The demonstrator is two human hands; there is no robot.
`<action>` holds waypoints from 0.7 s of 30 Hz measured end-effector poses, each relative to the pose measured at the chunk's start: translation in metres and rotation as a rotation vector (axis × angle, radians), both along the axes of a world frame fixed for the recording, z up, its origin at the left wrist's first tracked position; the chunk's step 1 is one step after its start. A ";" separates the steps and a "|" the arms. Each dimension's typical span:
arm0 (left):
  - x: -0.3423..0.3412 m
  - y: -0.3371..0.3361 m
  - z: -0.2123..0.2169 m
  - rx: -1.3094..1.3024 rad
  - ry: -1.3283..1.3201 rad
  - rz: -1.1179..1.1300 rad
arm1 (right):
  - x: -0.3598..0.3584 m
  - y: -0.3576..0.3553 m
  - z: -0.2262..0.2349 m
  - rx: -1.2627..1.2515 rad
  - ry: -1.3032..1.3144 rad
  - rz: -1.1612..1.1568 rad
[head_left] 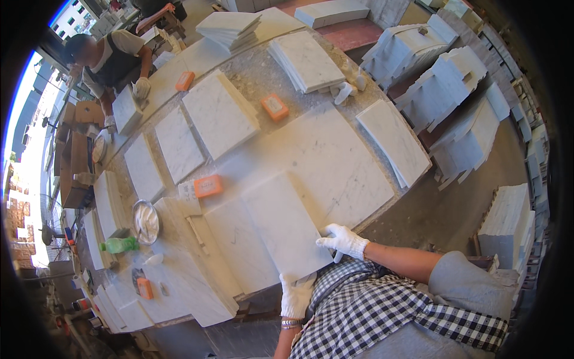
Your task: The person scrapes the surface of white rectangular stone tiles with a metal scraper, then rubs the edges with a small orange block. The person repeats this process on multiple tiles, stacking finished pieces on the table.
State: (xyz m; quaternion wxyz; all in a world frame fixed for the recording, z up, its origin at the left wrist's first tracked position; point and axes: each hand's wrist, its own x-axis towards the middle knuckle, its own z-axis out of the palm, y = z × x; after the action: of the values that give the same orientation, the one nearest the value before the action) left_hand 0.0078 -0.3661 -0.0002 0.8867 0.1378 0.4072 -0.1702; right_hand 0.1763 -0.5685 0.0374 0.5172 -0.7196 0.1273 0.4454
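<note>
A white marble tile (287,218) with faint grey veins lies tilted across the near part of the table, overlapping a wider marble slab (236,245). My right hand (345,240), in a white knit glove, grips the tile's right edge near its close corner, fingertips on the top. Along the near edge my left hand (298,294), gloved too, holds the same tile; its fingertips are partly hidden by the tile. Beyond lies a large veined slab (323,158). An orange block (207,186) rests just past the tile's far end.
Stacked marble tiles (221,110) cover much of the table, with another orange block (274,107) among them. A metal bowl of white paste (146,222) and a green bottle (119,245) stand at left. A co-worker (116,63) handles a tile at the far left. Slab stacks (442,87) stand at right.
</note>
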 end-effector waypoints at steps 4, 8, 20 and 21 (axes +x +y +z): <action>-0.003 0.001 0.002 0.147 0.092 0.000 | 0.026 0.014 0.006 -0.218 -0.250 0.301; -0.005 0.002 0.001 0.291 0.284 -0.110 | 0.054 0.048 -0.004 0.106 0.137 -0.252; 0.059 -0.015 0.063 0.688 -0.072 -0.930 | 0.070 -0.043 -0.037 0.034 -0.149 -0.359; 0.063 -0.019 0.061 0.721 -0.152 -0.927 | 0.077 -0.072 -0.038 0.079 -0.131 -0.398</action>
State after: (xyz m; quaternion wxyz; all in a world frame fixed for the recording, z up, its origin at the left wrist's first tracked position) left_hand 0.0712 -0.3847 0.0609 0.6435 0.6059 0.2722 -0.3804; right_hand 0.2530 -0.6408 -0.0008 0.6300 -0.6868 0.2157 0.2914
